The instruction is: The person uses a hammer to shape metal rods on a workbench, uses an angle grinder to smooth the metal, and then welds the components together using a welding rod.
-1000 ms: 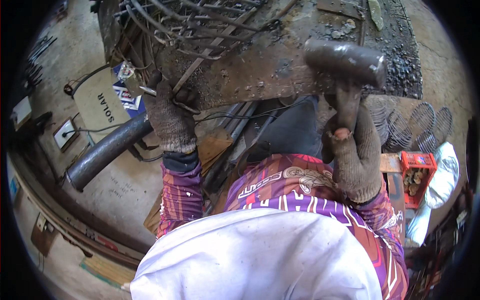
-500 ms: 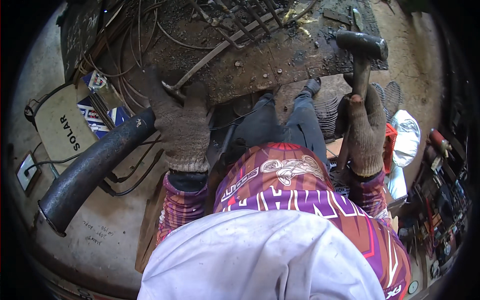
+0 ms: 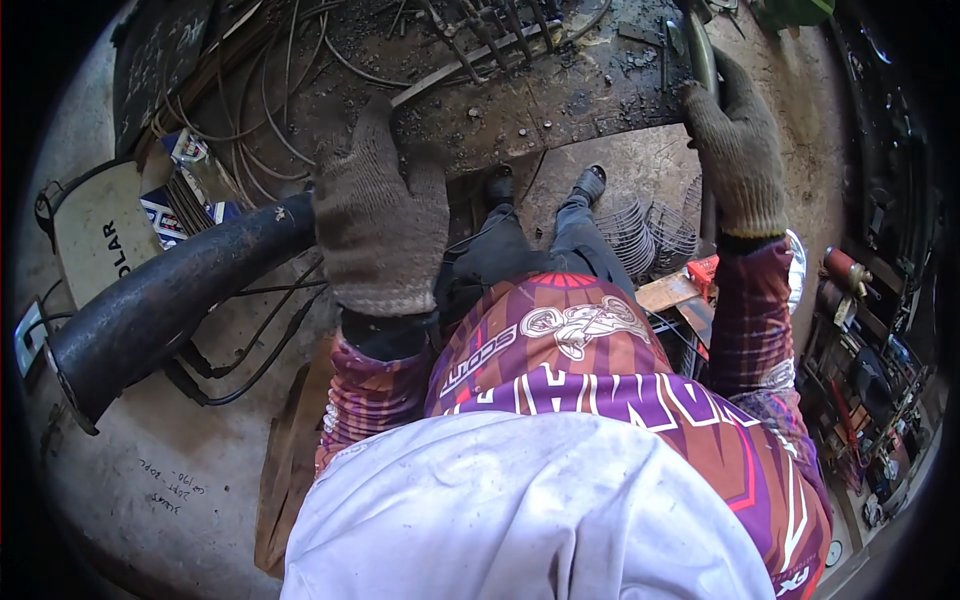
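Observation:
My right hand [image 3: 738, 150], in a brown knit work glove, is closed around the handle of a hammer [image 3: 704, 62], raised by the bench's right edge. The hammer's head is mostly cut off by the top of the view. My left hand [image 3: 380, 215], in a matching glove, is over the near left part of the dirty metal workbench [image 3: 520, 140]. Its fingertips are dark and partly hidden; what they close on does not show. A thick dark pipe [image 3: 185, 290] runs to the left hand's outer side. Past the fingers lies a flat metal bar [image 3: 450, 80].
Looped wires [image 3: 265, 110] and upright metal rods [image 3: 490, 40] clutter the bench. A pale welding machine box [image 3: 110, 220], cables [image 3: 245, 385] and an electrode packet [image 3: 180, 205] are on the left. Wire coils [image 3: 640, 240] and a red crate [image 3: 703, 275] sit right; shelved tools [image 3: 870, 400] line the far right.
My right hand has lifted the hammer up and away, its head leaving the top of view. The left hand has shifted slightly right, and the curved metal end by its thumb no longer shows.

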The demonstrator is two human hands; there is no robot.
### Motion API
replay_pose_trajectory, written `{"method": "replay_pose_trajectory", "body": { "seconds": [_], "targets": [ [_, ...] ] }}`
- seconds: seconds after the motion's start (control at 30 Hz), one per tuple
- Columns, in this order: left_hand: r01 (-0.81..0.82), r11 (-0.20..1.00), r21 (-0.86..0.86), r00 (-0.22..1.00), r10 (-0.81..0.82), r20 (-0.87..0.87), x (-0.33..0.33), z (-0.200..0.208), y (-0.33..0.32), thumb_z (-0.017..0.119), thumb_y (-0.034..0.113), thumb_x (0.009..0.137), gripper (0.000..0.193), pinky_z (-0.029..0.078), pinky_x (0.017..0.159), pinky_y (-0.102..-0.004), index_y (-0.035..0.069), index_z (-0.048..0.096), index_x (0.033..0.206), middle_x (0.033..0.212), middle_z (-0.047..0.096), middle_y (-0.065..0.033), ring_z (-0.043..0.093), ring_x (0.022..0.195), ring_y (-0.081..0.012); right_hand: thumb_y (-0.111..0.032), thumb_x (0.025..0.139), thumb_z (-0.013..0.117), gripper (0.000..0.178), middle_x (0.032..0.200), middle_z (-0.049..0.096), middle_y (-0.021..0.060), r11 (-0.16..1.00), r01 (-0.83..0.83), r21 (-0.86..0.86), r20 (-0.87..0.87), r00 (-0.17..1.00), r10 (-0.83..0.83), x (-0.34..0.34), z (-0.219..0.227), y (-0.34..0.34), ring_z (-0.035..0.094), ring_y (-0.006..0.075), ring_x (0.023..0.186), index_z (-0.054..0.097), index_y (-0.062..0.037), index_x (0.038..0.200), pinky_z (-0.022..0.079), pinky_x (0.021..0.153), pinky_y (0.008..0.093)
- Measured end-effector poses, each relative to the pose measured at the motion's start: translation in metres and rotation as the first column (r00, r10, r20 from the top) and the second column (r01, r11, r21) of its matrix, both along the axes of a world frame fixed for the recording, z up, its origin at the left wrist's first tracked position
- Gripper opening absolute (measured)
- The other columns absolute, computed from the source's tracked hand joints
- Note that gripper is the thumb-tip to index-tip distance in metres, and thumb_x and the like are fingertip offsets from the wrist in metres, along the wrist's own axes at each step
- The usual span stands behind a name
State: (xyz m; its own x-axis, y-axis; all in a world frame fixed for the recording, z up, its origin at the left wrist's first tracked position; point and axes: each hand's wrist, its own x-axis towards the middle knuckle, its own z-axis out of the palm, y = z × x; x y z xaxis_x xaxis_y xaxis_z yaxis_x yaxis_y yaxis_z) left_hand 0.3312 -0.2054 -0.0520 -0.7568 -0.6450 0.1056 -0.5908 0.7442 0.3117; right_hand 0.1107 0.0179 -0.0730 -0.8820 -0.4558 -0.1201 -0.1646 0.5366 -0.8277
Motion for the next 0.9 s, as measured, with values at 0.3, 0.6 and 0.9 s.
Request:
{"method": "replay_pose_trajectory", "body": {
  "seconds": [0.3,0.6,0.9],
  "targets": [
    [0.147,0.953,-0.264,0.909,-0.236,-0.344,-0.043,-0.021,0.006,0.084,0.028,0.084,0.042,0.053,0.1,-0.044,0.009,0.068,0.119,0.11,0.072,-0.0123,0.071,0.101,-0.0311,-0.03,0.093,0.067,0.057,0.111,0.072,0.0188,0.962,0.031,0.273,-0.306,0.951,0.056,-0.005,-0.007,-0.024,0.072,0.0251,0.095,0.056,-0.0083,0.144,0.057,0.084,0.0387],
    [-0.311,0.95,-0.026,0.911,0.306,0.275,-0.042,0.011,-0.027,0.077,0.023,0.084,0.062,0.05,0.103,-0.0505,0.007,0.054,0.138,0.125,0.068,-0.0229,0.062,0.122,-0.0434,-0.034,0.088,0.065,0.052,0.112,0.07,0.0266,0.937,-0.041,0.347,-0.215,0.969,0.122,-0.012,0.009,-0.029,0.068,0.0437,0.105,0.061,-0.01,0.134,0.054,0.092,0.0505],
    [-0.268,0.96,0.083,0.826,0.185,0.533,-0.048,0.015,-0.065,0.069,0.024,0.088,0.056,0.049,0.107,-0.0486,0.011,0.057,0.141,0.134,0.064,-0.0257,0.059,0.128,-0.0432,-0.033,0.09,0.066,0.046,0.1,0.072,0.0256,0.923,-0.121,0.366,-0.266,0.937,0.228,-0.019,0.009,-0.023,0.07,0.0441,0.096,0.063,-0.0047,0.127,0.055,0.084,0.0496]
  ]
}}
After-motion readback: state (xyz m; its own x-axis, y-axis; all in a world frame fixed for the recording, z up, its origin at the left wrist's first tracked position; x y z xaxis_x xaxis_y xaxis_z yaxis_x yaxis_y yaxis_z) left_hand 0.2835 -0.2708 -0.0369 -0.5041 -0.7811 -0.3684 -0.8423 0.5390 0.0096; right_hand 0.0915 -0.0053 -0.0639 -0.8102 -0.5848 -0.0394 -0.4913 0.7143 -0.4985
